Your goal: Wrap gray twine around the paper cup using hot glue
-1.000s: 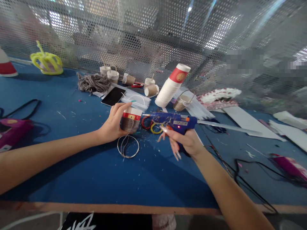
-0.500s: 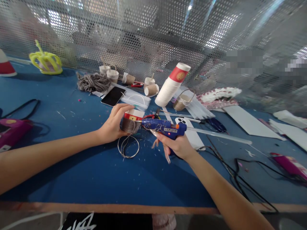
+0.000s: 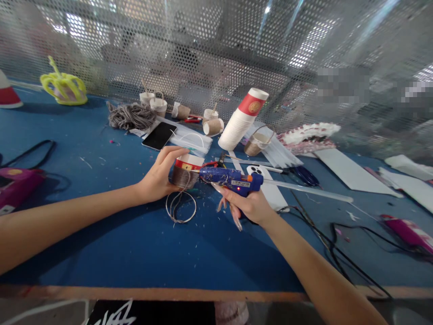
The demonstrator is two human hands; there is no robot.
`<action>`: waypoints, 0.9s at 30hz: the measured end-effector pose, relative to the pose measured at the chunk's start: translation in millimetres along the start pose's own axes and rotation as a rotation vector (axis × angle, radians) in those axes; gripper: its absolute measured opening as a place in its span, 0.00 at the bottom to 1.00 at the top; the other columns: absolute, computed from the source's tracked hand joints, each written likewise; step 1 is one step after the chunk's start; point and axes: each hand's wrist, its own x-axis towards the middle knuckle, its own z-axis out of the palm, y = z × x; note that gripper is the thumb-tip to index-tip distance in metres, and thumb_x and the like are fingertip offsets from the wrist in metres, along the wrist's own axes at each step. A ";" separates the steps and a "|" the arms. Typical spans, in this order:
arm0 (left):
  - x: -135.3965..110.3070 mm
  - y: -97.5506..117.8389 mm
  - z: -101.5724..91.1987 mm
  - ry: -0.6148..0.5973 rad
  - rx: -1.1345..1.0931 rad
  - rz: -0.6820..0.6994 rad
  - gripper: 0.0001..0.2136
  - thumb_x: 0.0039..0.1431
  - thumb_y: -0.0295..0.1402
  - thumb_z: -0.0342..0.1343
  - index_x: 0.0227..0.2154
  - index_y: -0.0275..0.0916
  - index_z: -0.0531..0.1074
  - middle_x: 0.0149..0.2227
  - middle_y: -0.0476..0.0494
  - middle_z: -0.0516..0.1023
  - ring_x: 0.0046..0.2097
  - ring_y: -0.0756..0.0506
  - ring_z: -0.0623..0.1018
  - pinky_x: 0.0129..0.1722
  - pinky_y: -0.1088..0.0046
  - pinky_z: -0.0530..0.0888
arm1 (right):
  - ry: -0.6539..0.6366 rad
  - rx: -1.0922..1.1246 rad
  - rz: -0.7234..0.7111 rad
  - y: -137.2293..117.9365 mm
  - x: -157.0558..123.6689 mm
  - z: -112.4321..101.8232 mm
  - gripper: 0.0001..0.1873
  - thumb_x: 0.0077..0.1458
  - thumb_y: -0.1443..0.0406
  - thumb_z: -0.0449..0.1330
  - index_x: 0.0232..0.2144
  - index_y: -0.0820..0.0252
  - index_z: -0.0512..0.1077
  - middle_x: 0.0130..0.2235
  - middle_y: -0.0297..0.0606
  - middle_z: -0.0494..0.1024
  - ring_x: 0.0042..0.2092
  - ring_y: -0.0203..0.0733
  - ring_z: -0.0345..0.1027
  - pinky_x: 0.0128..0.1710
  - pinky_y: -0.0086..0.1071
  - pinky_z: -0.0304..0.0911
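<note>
My left hand (image 3: 158, 177) grips a paper cup (image 3: 186, 170) with a red band, its lower part wound with grey twine. A loose loop of the twine (image 3: 180, 206) hangs from it onto the blue table (image 3: 135, 243). My right hand (image 3: 248, 205) holds a blue glue gun (image 3: 232, 177) with a red light lit and a clear glue stick (image 3: 311, 192) out the back. The gun's nozzle touches the cup's right side.
Behind lie a black phone (image 3: 159, 136), a white phone (image 3: 269, 189), a tilted stack of paper cups (image 3: 241, 119), small twine-wrapped cups (image 3: 213, 127), a twine bundle (image 3: 130, 116) and a yellow crown (image 3: 63, 87). Pink glue guns (image 3: 15, 187) (image 3: 407, 230) and black cords (image 3: 338, 243) lie at both sides.
My right hand has moved the glue gun left from beside the cup until its nozzle meets the cup's side. My left hand has kept the cup where it was.
</note>
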 end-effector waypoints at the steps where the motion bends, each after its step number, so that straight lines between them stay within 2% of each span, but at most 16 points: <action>1: 0.2 0.3 -0.2 -0.003 0.001 0.000 0.37 0.49 0.36 0.70 0.59 0.44 0.57 0.55 0.37 0.67 0.57 0.37 0.72 0.56 0.55 0.75 | 0.001 0.000 0.005 0.3 -0.1 0.1 0.25 0.53 0.48 0.62 0.12 0.53 0.66 0.09 0.29 0.64 0.12 0.36 0.60 0.20 0.39 0.70; 15: 0.2 -2.2 0.8 0.001 -0.010 0.046 0.40 0.53 0.36 0.68 0.65 0.49 0.53 0.56 0.38 0.64 0.58 0.38 0.70 0.59 0.56 0.75 | 0.008 0.004 0.005 2.9 0.5 -1.3 0.25 0.52 0.47 0.63 0.14 0.53 0.68 0.09 0.30 0.64 0.13 0.36 0.61 0.21 0.40 0.70; 20: 0.4 -2.3 0.8 0.004 -0.017 0.028 0.40 0.51 0.36 0.69 0.64 0.49 0.54 0.55 0.39 0.65 0.58 0.37 0.70 0.58 0.55 0.75 | -0.004 0.017 -0.022 5.8 0.2 -2.3 0.25 0.53 0.46 0.62 0.14 0.53 0.68 0.09 0.29 0.64 0.13 0.36 0.61 0.23 0.41 0.71; 27: 1.2 -2.0 0.4 0.030 -0.016 0.009 0.37 0.51 0.34 0.69 0.61 0.46 0.56 0.55 0.38 0.65 0.59 0.38 0.70 0.58 0.56 0.75 | 0.026 0.025 0.009 3.1 0.9 -2.9 0.22 0.51 0.46 0.63 0.17 0.53 0.70 0.09 0.28 0.64 0.12 0.37 0.60 0.19 0.40 0.68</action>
